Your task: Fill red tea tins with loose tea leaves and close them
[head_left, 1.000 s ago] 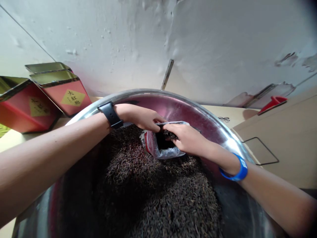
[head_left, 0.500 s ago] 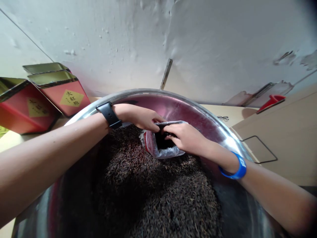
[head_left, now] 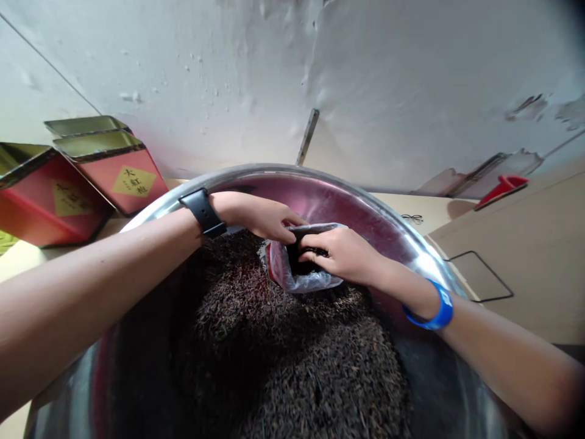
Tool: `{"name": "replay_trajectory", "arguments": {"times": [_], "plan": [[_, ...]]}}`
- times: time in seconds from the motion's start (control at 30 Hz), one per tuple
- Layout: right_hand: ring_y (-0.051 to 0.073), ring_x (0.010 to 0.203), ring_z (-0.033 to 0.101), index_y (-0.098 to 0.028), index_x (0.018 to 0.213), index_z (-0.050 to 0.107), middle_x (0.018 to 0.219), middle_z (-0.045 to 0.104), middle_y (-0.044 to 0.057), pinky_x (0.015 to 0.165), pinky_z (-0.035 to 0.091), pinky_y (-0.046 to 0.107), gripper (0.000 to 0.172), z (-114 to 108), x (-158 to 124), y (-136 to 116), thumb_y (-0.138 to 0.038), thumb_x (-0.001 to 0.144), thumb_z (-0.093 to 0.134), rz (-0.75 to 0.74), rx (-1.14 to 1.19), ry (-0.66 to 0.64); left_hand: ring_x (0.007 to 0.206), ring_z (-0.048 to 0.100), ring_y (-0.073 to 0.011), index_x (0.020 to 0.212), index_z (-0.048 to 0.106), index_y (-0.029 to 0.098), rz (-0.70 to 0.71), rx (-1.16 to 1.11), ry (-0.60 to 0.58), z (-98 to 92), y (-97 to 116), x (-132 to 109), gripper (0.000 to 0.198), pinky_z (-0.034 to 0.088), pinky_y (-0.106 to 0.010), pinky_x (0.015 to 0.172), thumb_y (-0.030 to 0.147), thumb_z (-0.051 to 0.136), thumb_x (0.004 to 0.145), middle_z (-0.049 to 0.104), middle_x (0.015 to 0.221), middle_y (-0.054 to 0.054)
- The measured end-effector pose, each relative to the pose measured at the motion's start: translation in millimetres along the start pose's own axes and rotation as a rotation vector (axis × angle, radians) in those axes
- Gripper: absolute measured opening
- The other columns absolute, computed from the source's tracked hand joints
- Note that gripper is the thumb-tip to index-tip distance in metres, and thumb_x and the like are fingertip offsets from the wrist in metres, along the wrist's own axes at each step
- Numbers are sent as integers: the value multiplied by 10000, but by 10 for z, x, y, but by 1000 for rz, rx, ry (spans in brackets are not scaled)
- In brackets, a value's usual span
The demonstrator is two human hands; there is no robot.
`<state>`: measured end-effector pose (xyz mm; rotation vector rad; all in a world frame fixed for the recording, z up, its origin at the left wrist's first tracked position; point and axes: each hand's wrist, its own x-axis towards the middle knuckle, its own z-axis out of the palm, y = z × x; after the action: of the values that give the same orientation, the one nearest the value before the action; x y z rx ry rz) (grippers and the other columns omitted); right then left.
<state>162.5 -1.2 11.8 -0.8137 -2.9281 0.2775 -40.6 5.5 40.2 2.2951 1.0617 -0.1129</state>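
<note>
A clear plastic bag (head_left: 311,284), lining a container with a red side, stands in loose dark tea leaves (head_left: 315,366) inside a large round metal tub (head_left: 402,241). My left hand (head_left: 262,216), with a black watch at the wrist, pinches the bag's far-left rim between thumb and fingers. Inside the bag's mouth, my right hand (head_left: 345,253) reaches in from the right over the dark leaves, its thumb apart from its fingers. A blue wristband is on that arm. The right fingertips are partly lost in shadow.
Open red tins (head_left: 134,180) with yellow diamond labels stand left of the tub. At the right are a cardboard box (head_left: 534,244), a red scoop-like piece (head_left: 503,192) and a black wire loop (head_left: 493,277). A peeling wall (head_left: 228,79) rises behind.
My right thumb and fingers have spread slightly apart inside the bag. My left hand keeps its hold on the rim, and the bag stays in place.
</note>
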Motion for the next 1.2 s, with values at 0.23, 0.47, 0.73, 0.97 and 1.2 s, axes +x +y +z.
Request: {"name": "replay_trajectory", "arguments": {"times": [0.23,0.47,0.73,0.97,1.2], "plan": [[104,561,487,-183,698,656,633,629,15,556,206,259,478,-17,-31,-59,-521,901,386,-63,-128,-109,783,503,-148,1260,534,277,-22,-11,-6,-7,2,-15,515,373,-239,747,308,493,747,660,895,9],[128,669,535,-165,781,637,741,637,34,608,298,264,347,15,-14,-36,-378,922,402,-104,-152,-86,775,499,-148,1257,536,262,-34,-4,-2,-6,5,-6,503,368,-233,729,312,485,759,664,911,0],[179,965,548,-203,1093,623,1068,612,78,772,405,302,269,25,-12,58,-292,859,527,-209,-174,40,754,497,-157,1256,538,250,-34,17,10,-10,1,-4,497,361,-250,714,300,481,765,666,895,-19],[136,633,567,-155,690,628,652,628,31,604,345,273,433,-24,-28,-58,-412,932,376,-99,-229,111,693,491,-145,1188,582,212,-41,55,29,-2,-43,4,431,358,-251,664,327,450,794,652,872,-31],[148,883,614,-145,1058,596,1006,679,64,777,438,281,246,34,-69,-81,-153,882,425,-277,-37,193,743,499,-143,1158,586,194,-4,76,31,-15,-110,19,400,361,-244,701,316,438,807,659,922,-40]]}}
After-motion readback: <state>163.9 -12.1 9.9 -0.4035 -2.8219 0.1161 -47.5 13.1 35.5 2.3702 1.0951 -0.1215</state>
